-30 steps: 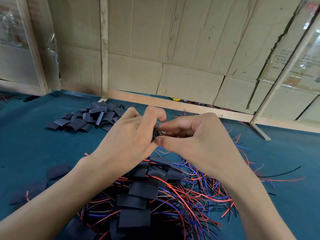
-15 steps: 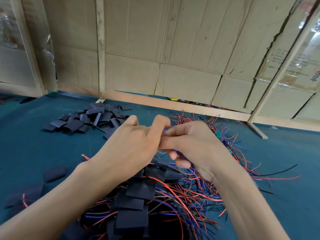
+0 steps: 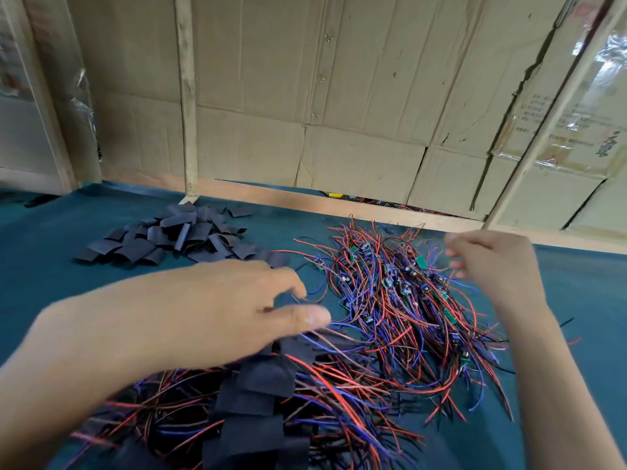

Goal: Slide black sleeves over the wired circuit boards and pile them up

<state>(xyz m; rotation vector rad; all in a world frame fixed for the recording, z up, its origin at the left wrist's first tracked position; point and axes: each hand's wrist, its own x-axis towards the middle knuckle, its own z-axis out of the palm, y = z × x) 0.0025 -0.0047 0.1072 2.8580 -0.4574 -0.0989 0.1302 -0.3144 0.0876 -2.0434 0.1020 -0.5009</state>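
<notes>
Cardboard-backed teal bench [image 3: 51,293]: both hands have parted, the left hand [image 3: 237,310] and right hand [image 3: 492,266] loose and empty, likely reaching for the next black sleeve and the next board from the bare wired circuit boards [image 3: 390,283].

A green table [image 3: 51,266] holds black sleeves [image 3: 169,237], bare wired boards [image 3: 390,283] and a pile of covered ones [image 3: 258,412]

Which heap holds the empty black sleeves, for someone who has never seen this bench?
Start at the upright wooden post against the cardboard wall. On the green table just in front of its foot lies the pile of empty sleeves. Unlike the other two heaps, it is all black, with no red or blue wires.
</notes>
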